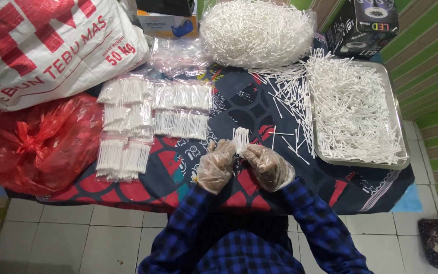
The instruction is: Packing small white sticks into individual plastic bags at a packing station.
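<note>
Both my hands wear thin clear plastic gloves and meet over the patterned cloth (239, 109). My left hand (215, 166) and my right hand (268, 166) together hold a small upright bundle of white cotton swabs (240, 139) between the fingertips. Loose swabs (290, 109) lie scattered on the cloth just right of my hands. A metal tray (400, 133) heaped with loose swabs stands at the right. Several filled clear packets of swabs (150, 119) lie in rows to the left of my hands.
A big clear bag of swabs (257, 30) sits at the back centre, a dark box (363, 25) at the back right. A white printed sack (46, 48) and a red plastic bag (39, 144) fill the left side. Empty clear bags (178, 56) lie behind the packets. White floor tiles (77, 238) lie below.
</note>
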